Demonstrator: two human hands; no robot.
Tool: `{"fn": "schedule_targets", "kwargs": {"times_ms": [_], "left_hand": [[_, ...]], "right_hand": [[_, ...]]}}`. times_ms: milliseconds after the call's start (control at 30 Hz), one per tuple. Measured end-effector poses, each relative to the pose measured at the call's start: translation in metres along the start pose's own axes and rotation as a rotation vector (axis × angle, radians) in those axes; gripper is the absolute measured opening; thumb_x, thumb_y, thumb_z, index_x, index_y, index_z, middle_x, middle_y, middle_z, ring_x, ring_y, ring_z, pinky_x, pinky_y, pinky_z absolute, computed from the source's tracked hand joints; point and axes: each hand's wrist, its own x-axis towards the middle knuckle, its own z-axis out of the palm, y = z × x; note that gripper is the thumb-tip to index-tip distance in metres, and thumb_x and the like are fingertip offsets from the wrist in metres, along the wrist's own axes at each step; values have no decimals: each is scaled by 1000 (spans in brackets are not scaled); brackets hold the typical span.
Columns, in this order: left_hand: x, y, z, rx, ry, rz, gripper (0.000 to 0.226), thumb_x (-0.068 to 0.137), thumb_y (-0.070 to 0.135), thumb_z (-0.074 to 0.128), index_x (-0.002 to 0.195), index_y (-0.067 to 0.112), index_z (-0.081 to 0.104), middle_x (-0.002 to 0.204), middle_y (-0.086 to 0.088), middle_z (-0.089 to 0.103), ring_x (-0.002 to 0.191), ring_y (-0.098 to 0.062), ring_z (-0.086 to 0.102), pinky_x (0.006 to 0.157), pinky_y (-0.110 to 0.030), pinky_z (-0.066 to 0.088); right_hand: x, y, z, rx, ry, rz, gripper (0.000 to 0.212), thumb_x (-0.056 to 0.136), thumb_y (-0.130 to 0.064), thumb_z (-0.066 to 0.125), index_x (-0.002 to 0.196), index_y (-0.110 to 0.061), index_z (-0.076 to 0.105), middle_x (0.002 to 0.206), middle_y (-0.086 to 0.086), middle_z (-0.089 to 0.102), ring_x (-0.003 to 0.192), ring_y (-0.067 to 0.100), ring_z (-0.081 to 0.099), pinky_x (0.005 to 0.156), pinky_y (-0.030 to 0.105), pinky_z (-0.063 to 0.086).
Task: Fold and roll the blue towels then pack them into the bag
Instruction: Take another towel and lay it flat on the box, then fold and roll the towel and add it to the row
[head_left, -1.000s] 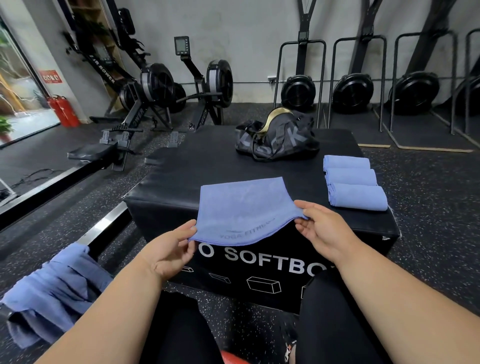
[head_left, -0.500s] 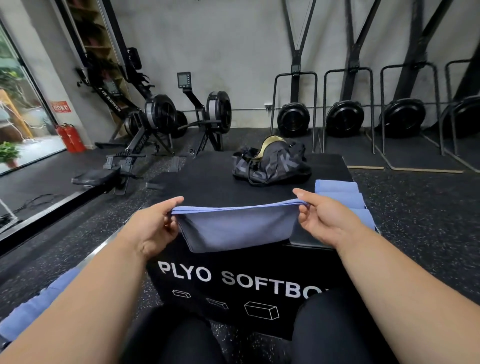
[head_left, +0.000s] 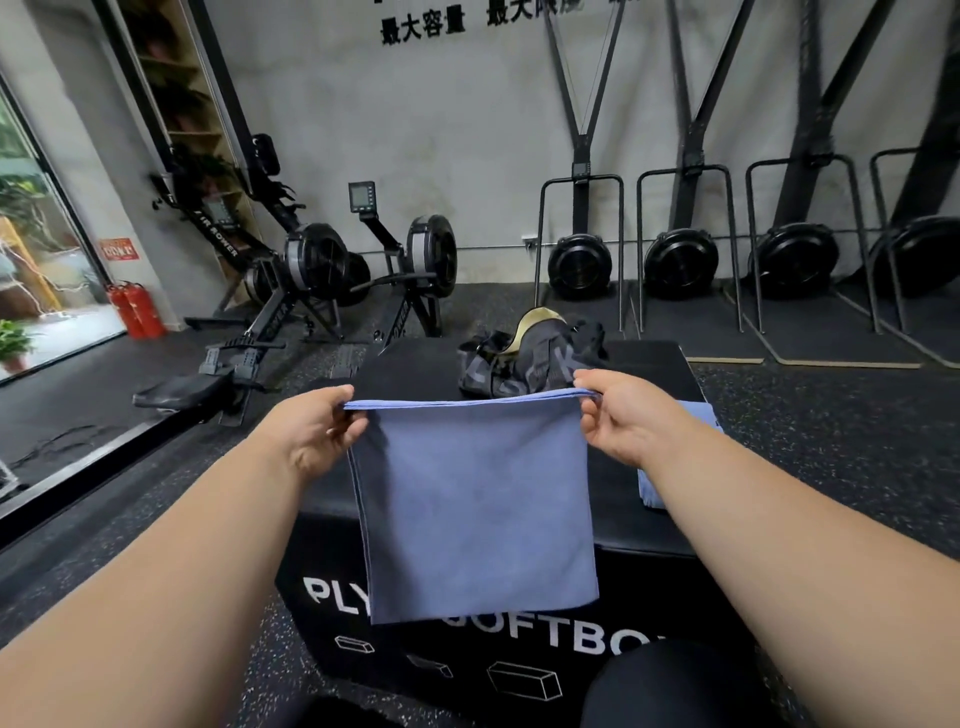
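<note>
- Two hands lift one blue towel (head_left: 478, 514) by its top corners: the left hand (head_left: 317, 434) and the right hand (head_left: 621, 418) each pinch a corner.
- Folded over, the towel hangs in front of the black box (head_left: 644, 525), short of the bag (head_left: 535, 364).
- Folding appears underway; next, the towel likely needs laying flat on the box and rolling.
- Finished rolls (head_left: 701, 413) peek from behind the right arm.

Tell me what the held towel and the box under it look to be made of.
Blue towel: seemingly thin microfibre cloth, matte; it hangs limp from both pinched corners with a stitched hem.
Plyo box: probably foam under black vinyl-like cover; slight sheen, soft rounded edge, printed lettering.
</note>
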Motion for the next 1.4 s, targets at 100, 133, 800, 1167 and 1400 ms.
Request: {"fn": "schedule_targets", "kwargs": {"times_ms": [100, 133, 800, 1167, 1400], "left_hand": [[23, 21, 20, -11, -5, -17, 19, 108, 11, 55, 89, 13, 55, 83, -4, 53, 71, -10, 54, 47, -21, 57], [30, 32, 27, -29, -16, -4, 21, 108, 12, 54, 88, 13, 54, 83, -4, 52, 71, -10, 54, 48, -21, 58], [47, -190, -35, 99, -4, -265, 12, 90, 3, 67, 94, 8, 77, 85, -1, 74, 80, -8, 70, 79, -26, 57], [15, -172, -19, 96, -122, -83, 29, 94, -7, 59, 111, 8, 77, 109, -8, 80, 92, -17, 72, 85, -27, 55], [-1, -172, -4, 137, -85, -24, 26, 94, -7, 63, 108, 11, 73, 96, -5, 82, 92, -20, 77, 86, -31, 59]], "right_hand": [[23, -24, 20, -43, 18, -22, 16, 105, -14, 58, 91, -19, 64, 67, -3, 51, 42, 3, 45, 42, 17, 39], [28, -36, 28, -34, 25, -53, 17, 105, -15, 58, 90, -20, 63, 67, -3, 51, 41, 3, 45, 42, 17, 40], [56, 166, -68, -325, 192, 95, 16, 99, -13, 62, 113, -14, 70, 79, 1, 59, 62, 12, 53, 62, 26, 52], [26, 147, -20, -580, -18, -195, 25, 92, -9, 63, 114, -22, 67, 77, -3, 68, 70, 11, 63, 73, 29, 54], [29, 153, -16, -753, 77, -166, 19, 90, -12, 60, 103, -25, 66, 95, 1, 67, 80, 15, 63, 69, 27, 46]]}}
